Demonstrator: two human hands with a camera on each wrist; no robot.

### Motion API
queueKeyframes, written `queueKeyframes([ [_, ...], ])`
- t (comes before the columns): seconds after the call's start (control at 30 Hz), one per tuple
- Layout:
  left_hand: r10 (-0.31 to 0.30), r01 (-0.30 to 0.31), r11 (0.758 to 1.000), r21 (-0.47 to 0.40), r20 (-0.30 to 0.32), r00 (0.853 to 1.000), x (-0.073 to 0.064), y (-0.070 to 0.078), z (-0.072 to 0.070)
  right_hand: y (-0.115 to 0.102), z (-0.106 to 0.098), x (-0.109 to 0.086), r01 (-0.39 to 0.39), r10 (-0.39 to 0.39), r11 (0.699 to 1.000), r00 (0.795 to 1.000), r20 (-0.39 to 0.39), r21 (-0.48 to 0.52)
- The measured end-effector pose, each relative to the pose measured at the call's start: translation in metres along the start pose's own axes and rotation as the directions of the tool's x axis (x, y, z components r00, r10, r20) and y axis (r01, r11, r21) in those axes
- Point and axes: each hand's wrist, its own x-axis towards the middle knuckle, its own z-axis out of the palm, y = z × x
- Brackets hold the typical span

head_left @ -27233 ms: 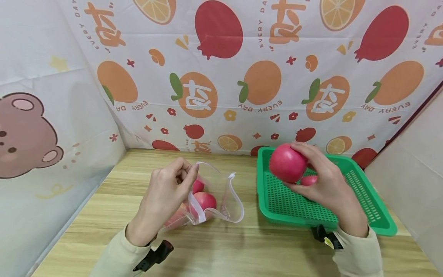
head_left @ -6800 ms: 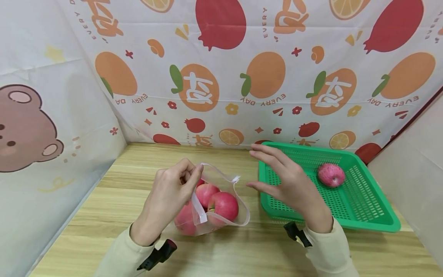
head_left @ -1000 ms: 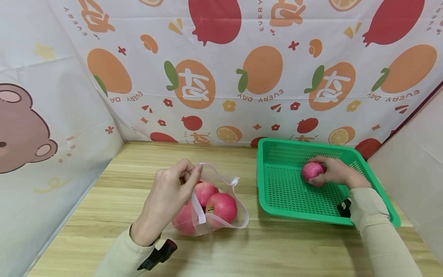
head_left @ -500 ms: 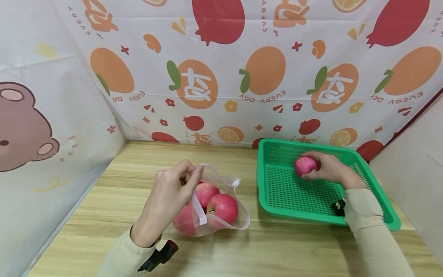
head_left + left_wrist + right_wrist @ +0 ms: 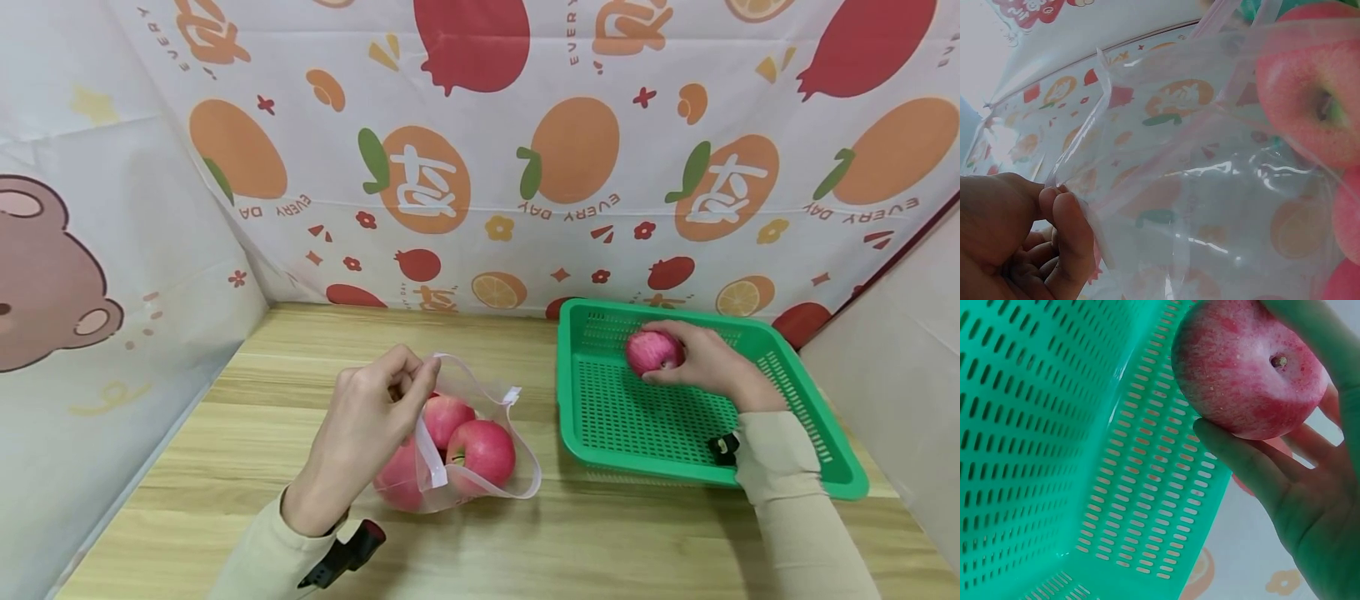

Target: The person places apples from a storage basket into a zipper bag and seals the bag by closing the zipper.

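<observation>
My left hand point(image 5: 371, 429) pinches the rim of a clear zip bag point(image 5: 480, 387) between thumb and fingers, and the bag's mouth gapes. Several red apples point(image 5: 482, 454) lie inside it; the left wrist view shows one apple point(image 5: 1310, 81) close up through the film. Over the green basket point(image 5: 566, 400), my right hand point(image 5: 705, 362) grips a red apple point(image 5: 651, 353) between thumb and fingers. In the right wrist view that apple point(image 5: 1241, 375) shows its dimpled end, with the fingers curled round its side.
The basket stands at the right of the wooden table point(image 5: 300, 400), near the fruit-printed back cloth point(image 5: 495, 167). A white cloth with a printed bear point(image 5: 52, 283) hangs at the left. Another pale wall rises at the right.
My right hand has lifted the apple from the basket floor and brought it left. Since the earliest frame, more apples have come into the bag. The left hand keeps its pinch.
</observation>
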Motion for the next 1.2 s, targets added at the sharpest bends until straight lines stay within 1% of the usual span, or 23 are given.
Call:
queueKeyframes([
  [0.17,-0.002,0.002,1.0,-0.001,0.0,1.0,0.001,0.0,0.001,-0.005,0.002,0.0,0.017,-0.017,1.0,1.0,-0.017,0.005],
  [0.4,0.003,-0.003,1.0,-0.002,0.001,1.0,0.001,0.0,0.001,-0.012,0.006,0.002,0.056,-0.055,0.998,0.996,-0.063,0.013],
  [0.7,-0.009,0.009,1.0,-0.004,0.01,1.0,0.001,0.0,0.0,-0.026,0.007,0.006,0.103,-0.098,0.994,0.987,-0.125,0.032],
  [0.8,-0.009,0.009,1.0,-0.005,0.008,1.0,0.001,0.0,0.0,-0.031,0.009,0.008,0.125,-0.117,0.991,0.981,-0.155,0.041],
  [1.03,0.0,0.0,1.0,0.001,0.001,1.0,0.0,0.0,0.0,-0.044,0.01,0.009,0.182,-0.166,0.982,0.959,-0.232,0.049],
  [1.2,0.008,-0.008,1.0,-0.001,-0.001,1.0,0.0,0.0,0.0,-0.053,0.012,0.008,0.204,-0.175,0.976,0.943,-0.284,0.077],
])
